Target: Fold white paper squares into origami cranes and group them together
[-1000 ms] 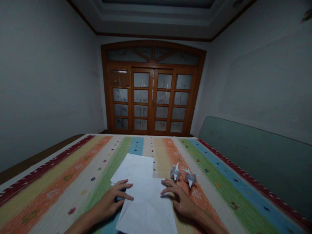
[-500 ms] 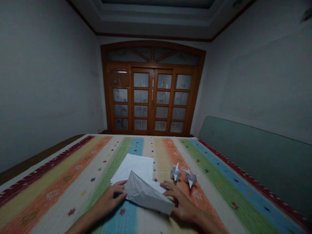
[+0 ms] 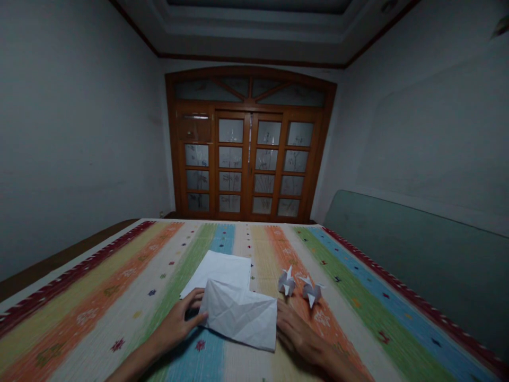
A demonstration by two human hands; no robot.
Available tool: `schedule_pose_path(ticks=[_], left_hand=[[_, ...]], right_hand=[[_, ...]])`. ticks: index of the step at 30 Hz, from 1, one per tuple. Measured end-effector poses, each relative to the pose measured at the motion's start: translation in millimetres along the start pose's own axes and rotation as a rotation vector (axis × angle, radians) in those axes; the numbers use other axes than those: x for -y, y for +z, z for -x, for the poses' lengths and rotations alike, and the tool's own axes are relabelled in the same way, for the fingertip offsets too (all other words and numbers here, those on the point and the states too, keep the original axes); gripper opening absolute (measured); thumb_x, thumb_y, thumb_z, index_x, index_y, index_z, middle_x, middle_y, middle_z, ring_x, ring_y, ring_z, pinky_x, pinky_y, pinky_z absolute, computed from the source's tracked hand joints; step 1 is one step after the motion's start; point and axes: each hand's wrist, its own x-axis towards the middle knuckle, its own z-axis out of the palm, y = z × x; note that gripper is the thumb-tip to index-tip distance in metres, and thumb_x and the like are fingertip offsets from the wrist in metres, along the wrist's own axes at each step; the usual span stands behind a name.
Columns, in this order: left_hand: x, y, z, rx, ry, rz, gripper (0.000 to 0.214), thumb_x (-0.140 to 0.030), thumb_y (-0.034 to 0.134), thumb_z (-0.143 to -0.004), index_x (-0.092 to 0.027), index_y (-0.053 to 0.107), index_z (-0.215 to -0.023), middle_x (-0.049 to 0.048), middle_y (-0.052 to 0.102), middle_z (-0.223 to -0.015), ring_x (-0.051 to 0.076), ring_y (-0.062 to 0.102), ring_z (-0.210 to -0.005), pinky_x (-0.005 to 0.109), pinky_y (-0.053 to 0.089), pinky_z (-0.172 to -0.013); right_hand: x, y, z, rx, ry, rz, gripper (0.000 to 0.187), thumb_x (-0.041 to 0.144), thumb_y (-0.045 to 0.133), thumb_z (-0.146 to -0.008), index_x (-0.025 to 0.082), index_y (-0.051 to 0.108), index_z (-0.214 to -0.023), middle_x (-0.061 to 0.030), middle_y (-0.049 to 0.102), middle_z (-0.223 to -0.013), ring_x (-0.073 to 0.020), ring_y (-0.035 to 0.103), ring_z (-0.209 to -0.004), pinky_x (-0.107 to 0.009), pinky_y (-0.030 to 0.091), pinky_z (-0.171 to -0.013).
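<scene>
A creased white sheet of paper (image 3: 240,315), folded along creases and standing partly off the cloth, is between my two hands. My left hand (image 3: 186,315) pinches its left edge, thumb in front and fingers behind. At the right edge my right hand (image 3: 296,329) is closed, with its fingertips against the paper; part of these fingers is hidden. Behind the creased sheet lies flat white paper (image 3: 225,268), its near part covered. Two small folded paper figures, a left one (image 3: 286,282) and a right one (image 3: 312,292), stand beyond my right hand.
A striped, patterned tablecloth (image 3: 151,265) covers the table. A pale green board-like panel (image 3: 397,239) stands along the right side. Wooden doors (image 3: 249,175) with glass panes are at the far end.
The creased sheet's raised right part has turned, so its broad face now shows as a rectangle. My right hand has moved from behind the paper to its right edge; my left hand barely moved.
</scene>
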Motion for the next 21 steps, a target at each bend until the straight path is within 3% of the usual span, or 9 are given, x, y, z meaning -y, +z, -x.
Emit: schedule_pose_path(ticks=[3, 5, 8, 12, 16, 19, 21], left_hand=[[0.9, -2.4, 0.0, 0.016, 0.014, -0.113, 0.038, -0.055, 0.065, -0.091, -0.023, 0.081, -0.102, 0.0102, 0.078, -0.119, 0.033, 0.07, -0.112, 0.044, 0.053, -0.104], [0.4, -3.8, 0.0, 0.041, 0.03, -0.162, 0.038, -0.055, 0.063, -0.092, -0.023, 0.083, -0.09, 0.0097, 0.077, -0.12, 0.034, 0.068, -0.115, 0.046, 0.05, -0.107], [0.6, -4.5, -0.6, 0.048, 0.039, -0.19, 0.034, -0.051, 0.063, -0.092, -0.023, 0.084, -0.088, 0.0097, 0.077, -0.12, 0.034, 0.068, -0.115, 0.045, 0.05, -0.106], [6.0, -3.4, -1.4, -0.005, 0.009, -0.183, 0.027, -0.039, 0.067, -0.086, -0.022, 0.08, -0.102, 0.0096, 0.079, -0.111, 0.033, 0.07, -0.109, 0.043, 0.054, -0.099], [14.7, -1.2, -0.3, -0.055, -0.001, -0.161, 0.051, -0.024, 0.066, -0.077, -0.019, 0.066, -0.128, 0.0041, 0.076, -0.087, 0.029, 0.071, -0.098, 0.04, 0.054, -0.095], [20.5, 0.7, 2.1, -0.089, 0.033, -0.176, 0.069, -0.021, 0.064, -0.077, -0.017, 0.048, -0.144, -0.0014, 0.067, -0.076, 0.024, 0.07, -0.087, 0.037, 0.053, -0.092], [22.6, 1.6, 4.5, -0.104, 0.07, -0.242, 0.075, -0.019, 0.064, -0.077, -0.018, 0.043, -0.149, -0.001, 0.066, -0.082, 0.023, 0.068, -0.083, 0.038, 0.054, -0.09]], right_hand=[[-0.1, 1.7, -1.3, -0.043, 0.019, -0.043, 0.048, 0.044, 0.03, -0.108, 0.025, 0.065, -0.136, -0.013, 0.057, -0.148, -0.0314, 0.047, -0.14, -0.054, 0.032, -0.121], [-0.2, 3.5, -2.9, -0.043, 0.012, -0.031, 0.049, 0.053, 0.042, -0.104, 0.024, 0.067, -0.134, -0.0141, 0.057, -0.149, -0.0349, 0.049, -0.139, -0.056, 0.034, -0.119], [0.7, 6.4, -4.7, -0.064, 0.029, 0.0, 0.06, 0.055, 0.064, -0.091, 0.019, 0.063, -0.139, -0.0185, 0.056, -0.149, -0.0398, 0.05, -0.137, -0.057, 0.036, -0.117], [-2.1, 11.9, -4.0, -0.12, 0.151, -0.077, 0.08, 0.043, 0.071, -0.084, 0.016, 0.043, -0.154, -0.0219, 0.052, -0.153, -0.0396, 0.049, -0.14, -0.059, 0.033, -0.119], [-6.5, 15.8, -3.1, -0.145, 0.178, -0.205, 0.103, 0.035, 0.07, -0.085, 0.018, 0.009, -0.165, -0.0223, 0.049, -0.155, -0.0342, 0.048, -0.143, -0.059, 0.029, -0.121], [-8.1, 15.1, -2.1, -0.116, 0.2, -0.076, 0.102, 0.033, 0.072, -0.083, 0.02, 0.013, -0.165, -0.0216, 0.041, -0.161, -0.0356, 0.038, -0.15, -0.06, 0.023, -0.123], [-8.6, 14.1, -0.8, -0.073, 0.208, 0.05, 0.095, 0.033, 0.073, -0.083, 0.02, 0.024, -0.163, -0.0204, 0.035, -0.165, -0.0368, 0.029, -0.154, -0.06, 0.02, -0.124]])
